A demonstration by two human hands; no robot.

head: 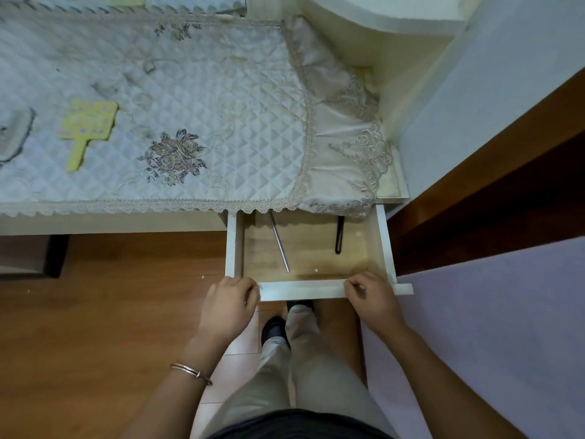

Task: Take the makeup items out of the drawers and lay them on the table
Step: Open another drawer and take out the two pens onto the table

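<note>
drawer (234, 245): far part hidden under tablecloth (221, 122) | silver stick (280, 245), black stick (339, 236): far ends under the lace hem, kind too small to tell | grey-rimmed thing (15, 134): cut off by left edge | yellow item (87, 128): blurred, print unreadable

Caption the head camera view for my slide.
Left hand and right hand grip the open drawer by its front; a silver stick and black stick lie inside.

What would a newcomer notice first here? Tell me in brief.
The open drawer at centre, its front edge gripped by the left hand and right hand. Inside lie a silver stick and a black pencil, apart. Above, a yellow paddle-shaped item rests on the quilted table cloth at left.
</note>
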